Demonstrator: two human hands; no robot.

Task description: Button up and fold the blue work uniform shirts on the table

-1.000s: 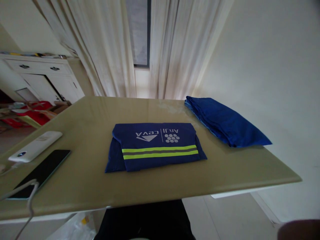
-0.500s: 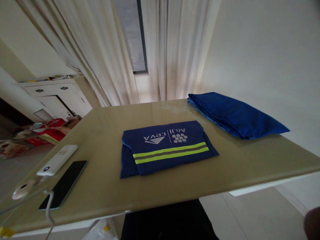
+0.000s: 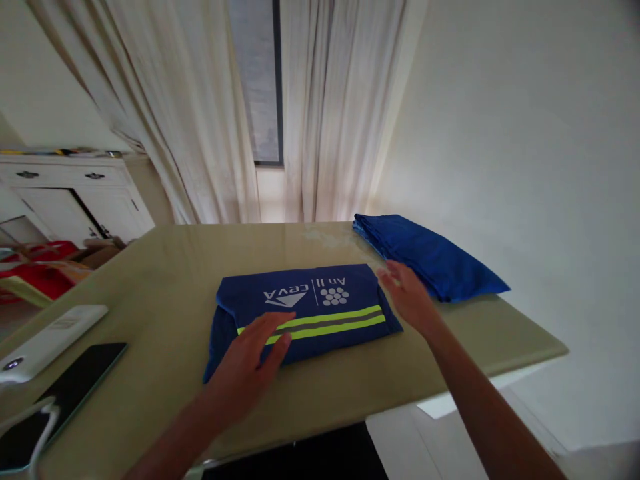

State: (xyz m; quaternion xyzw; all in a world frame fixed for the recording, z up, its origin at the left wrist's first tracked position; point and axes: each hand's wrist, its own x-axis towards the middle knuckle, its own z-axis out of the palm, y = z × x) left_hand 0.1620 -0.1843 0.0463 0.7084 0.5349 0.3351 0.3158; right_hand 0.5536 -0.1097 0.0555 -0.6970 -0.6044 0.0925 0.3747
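Folded navy garment (image 3: 310,315): woven cloth, looks matt. Logo (image 3: 334,297) on it: smooth pale print. Stripe (image 3: 340,323): yellow-green and grey band, looks like reflective tape. Blue folded cloth (image 3: 430,257): fabric, faint sheen. Tabletop (image 3: 165,300): smooth, glossy, exact material cannot tell. Curtain (image 3: 185,107): soft cloth in pleats. Phone (image 3: 80,380): dark, smooth, glass-like face. Power bank (image 3: 55,340): smooth white plastic, as it seems. Wall (image 3: 525,167): matt, smooth paint.
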